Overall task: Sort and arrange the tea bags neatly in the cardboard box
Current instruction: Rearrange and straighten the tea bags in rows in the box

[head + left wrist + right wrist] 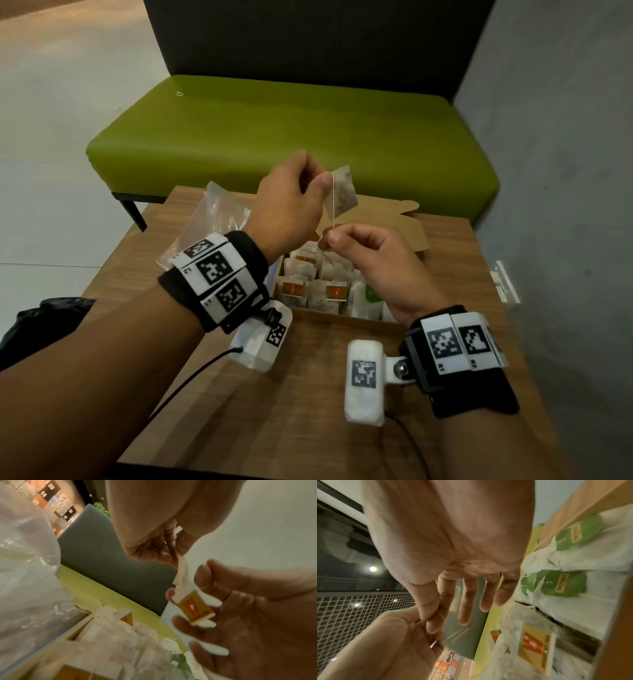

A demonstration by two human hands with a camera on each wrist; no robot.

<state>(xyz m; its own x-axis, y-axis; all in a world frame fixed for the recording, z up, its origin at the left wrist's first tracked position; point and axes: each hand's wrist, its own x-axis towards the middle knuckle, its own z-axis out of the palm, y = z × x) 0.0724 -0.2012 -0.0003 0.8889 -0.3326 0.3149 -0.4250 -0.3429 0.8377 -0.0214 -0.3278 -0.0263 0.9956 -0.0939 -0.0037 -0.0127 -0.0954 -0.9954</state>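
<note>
My left hand [320, 181] is raised above the table and pinches a loose tea bag [343, 192] by its corner. Its thin string [333, 205] hangs straight down to my right hand [329, 238], whose thumb and forefinger pinch it near the orange tag [195, 607]. The other right fingers are spread loosely. Below both hands stands the open cardboard box [342, 317], packed with upright tea bags [322, 291] carrying orange tags and green tags [565, 582]. In the left wrist view the held tea bag [182, 572] shows edge-on between the two hands.
A crumpled clear plastic bag [212, 219] lies on the wooden table [308, 394] left of the box. The box's lid flap [394, 219] lies open toward the far side. A green bench [291, 137] stands behind the table, and a grey wall [565, 171] is at the right.
</note>
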